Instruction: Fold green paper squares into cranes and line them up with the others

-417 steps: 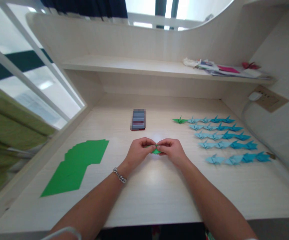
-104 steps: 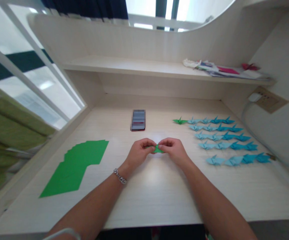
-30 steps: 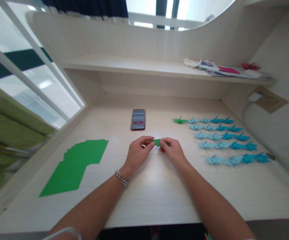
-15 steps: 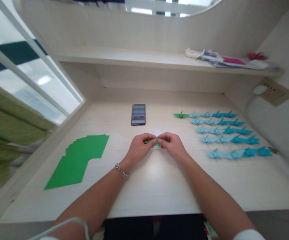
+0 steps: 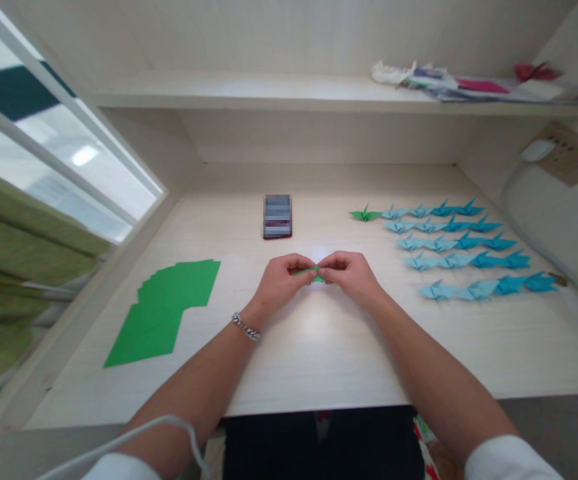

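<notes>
Between my two hands, at the middle of the desk, is a small folded piece of green paper (image 5: 319, 278), mostly covered by my fingers. My left hand (image 5: 283, 280), with a chain bracelet at the wrist, pinches its left side. On the other side my right hand (image 5: 347, 275) pinches it with thumb and forefinger, the fingertips of both hands nearly meeting. A green origami crane (image 5: 365, 214) rests beyond my right hand. To the left lie fanned-out green paper sheets (image 5: 169, 293).
Rows of light and darker blue paper cranes (image 5: 439, 262) fill the desk's right side. A phone (image 5: 277, 217) lies behind my hands. Papers (image 5: 479, 85) sit on the shelf (image 5: 249, 90) above. A white plug (image 5: 537, 151) with a cable is in the right wall socket; another white cable (image 5: 159, 421) crosses my left forearm.
My head view has tilted down and shifted slightly, so the desk items appear higher. Both hands keep pinching the green paper, of which a little less shows now.
</notes>
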Demonstrator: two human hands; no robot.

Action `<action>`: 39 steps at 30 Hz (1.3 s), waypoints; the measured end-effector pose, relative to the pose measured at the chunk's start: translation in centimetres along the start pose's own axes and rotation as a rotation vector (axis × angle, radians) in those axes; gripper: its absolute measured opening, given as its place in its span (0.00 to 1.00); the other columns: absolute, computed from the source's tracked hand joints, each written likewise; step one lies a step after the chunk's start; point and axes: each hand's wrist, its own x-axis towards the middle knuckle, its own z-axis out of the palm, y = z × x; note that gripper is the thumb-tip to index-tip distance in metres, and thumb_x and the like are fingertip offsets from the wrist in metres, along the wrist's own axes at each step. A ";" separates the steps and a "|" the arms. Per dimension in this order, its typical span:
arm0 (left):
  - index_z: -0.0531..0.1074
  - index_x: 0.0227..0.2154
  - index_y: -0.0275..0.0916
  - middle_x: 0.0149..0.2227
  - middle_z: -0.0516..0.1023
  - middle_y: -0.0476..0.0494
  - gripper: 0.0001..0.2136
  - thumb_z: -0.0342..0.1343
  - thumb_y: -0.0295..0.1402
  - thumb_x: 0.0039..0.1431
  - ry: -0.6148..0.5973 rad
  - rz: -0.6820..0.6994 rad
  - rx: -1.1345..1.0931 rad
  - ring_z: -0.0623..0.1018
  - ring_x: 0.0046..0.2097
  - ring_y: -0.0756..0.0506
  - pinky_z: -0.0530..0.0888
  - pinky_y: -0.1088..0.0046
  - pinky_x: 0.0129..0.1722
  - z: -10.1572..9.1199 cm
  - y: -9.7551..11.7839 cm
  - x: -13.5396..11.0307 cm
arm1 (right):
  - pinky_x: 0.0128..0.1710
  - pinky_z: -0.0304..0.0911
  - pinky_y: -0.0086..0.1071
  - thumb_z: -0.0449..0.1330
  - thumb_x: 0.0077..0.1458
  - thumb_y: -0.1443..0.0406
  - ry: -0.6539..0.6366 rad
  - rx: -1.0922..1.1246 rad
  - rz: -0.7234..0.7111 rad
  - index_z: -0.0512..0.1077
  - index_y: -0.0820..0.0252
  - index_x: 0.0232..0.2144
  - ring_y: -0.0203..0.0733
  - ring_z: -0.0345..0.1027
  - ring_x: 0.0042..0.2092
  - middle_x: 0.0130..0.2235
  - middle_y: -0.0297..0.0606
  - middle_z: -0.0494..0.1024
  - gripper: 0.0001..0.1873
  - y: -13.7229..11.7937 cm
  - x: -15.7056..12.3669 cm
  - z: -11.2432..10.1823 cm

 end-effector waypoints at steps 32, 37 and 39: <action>0.75 0.29 0.35 0.26 0.76 0.45 0.07 0.60 0.33 0.47 -0.023 0.020 -0.041 0.74 0.27 0.50 0.72 0.73 0.29 -0.1 0.2 -0.1 | 0.27 0.67 0.31 0.67 0.38 0.62 -0.007 0.087 0.038 0.76 0.63 0.27 0.36 0.69 0.25 0.24 0.36 0.77 0.12 -0.1 -0.1 0.2; 0.75 0.27 0.35 0.25 0.76 0.46 0.06 0.61 0.30 0.45 -0.044 -0.008 -0.072 0.73 0.26 0.51 0.71 0.74 0.27 -0.3 0.3 0.0 | 0.28 0.68 0.32 0.68 0.36 0.61 -0.032 0.135 0.060 0.76 0.63 0.26 0.37 0.70 0.25 0.23 0.36 0.77 0.12 -0.2 -0.2 0.2; 0.75 0.26 0.35 0.24 0.76 0.47 0.04 0.60 0.28 0.45 -0.033 0.004 -0.073 0.73 0.25 0.51 0.71 0.75 0.26 -0.2 0.3 0.0 | 0.27 0.68 0.31 0.68 0.36 0.62 -0.038 0.159 0.068 0.76 0.63 0.25 0.36 0.70 0.25 0.23 0.35 0.77 0.12 -0.2 -0.2 0.3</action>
